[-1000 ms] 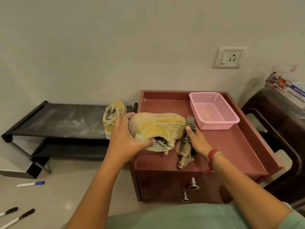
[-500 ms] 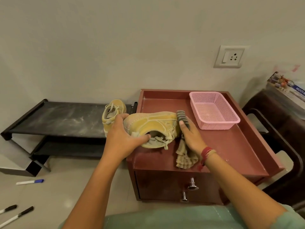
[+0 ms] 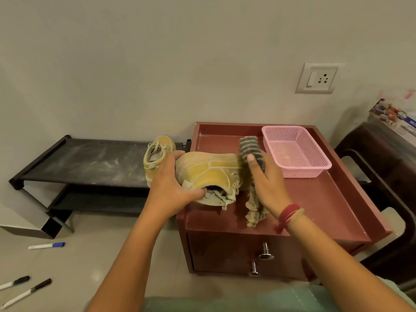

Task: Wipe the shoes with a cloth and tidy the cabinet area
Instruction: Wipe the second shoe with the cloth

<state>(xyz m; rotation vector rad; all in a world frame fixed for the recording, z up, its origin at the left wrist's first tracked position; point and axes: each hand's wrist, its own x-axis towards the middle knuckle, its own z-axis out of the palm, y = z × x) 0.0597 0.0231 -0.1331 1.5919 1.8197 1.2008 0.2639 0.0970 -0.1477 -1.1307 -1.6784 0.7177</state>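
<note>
L hand (image 3: 173, 188): clamped on the shoe (image 3: 211, 172) at the heel end, fingers wrapped over the back, thumb at the opening.
R hand (image 3: 267, 185): grasping the cloth (image 3: 249, 147), fingers curled over it, pressing it vs the toe end of the shoe. Red and pale band (image 3: 289, 213) on the wrist.
Shoe: yellow, dusty, tipped on its side, toe pointing right, over the front-left part of the cabinet (image 3: 326, 206). Laces and tongue hang down at the opening. Can't tell if it rests on the top or sits just above it.
Cloth: striped grey end sticks up above the R fingers, between shoe toe and basket (image 3: 301, 172). Beige tail drops below the hand and lies on the cabinet top, near the front edge.
2nd shoe (image 3: 157, 156): same yellow, upright on the right end of the rack (image 3: 90, 163), just behind the L hand, beside the cabinet.
Cabinet: reddish-brown, raised rim at back and sides, two metal knobs (image 3: 266, 252) on the front.
Basket: pink, mesh, back-right on the cabinet top, just right of the cloth.
Rack: black, low, two tiers, dusty top, left of the cabinet, along the wall.
Floor: three markers, one blue-capped (image 3: 46, 245) near the rack, two black-capped (image 3: 27, 293) bottom left.
Wall: socket plate (image 3: 317, 78) above the cabinet.
</note>
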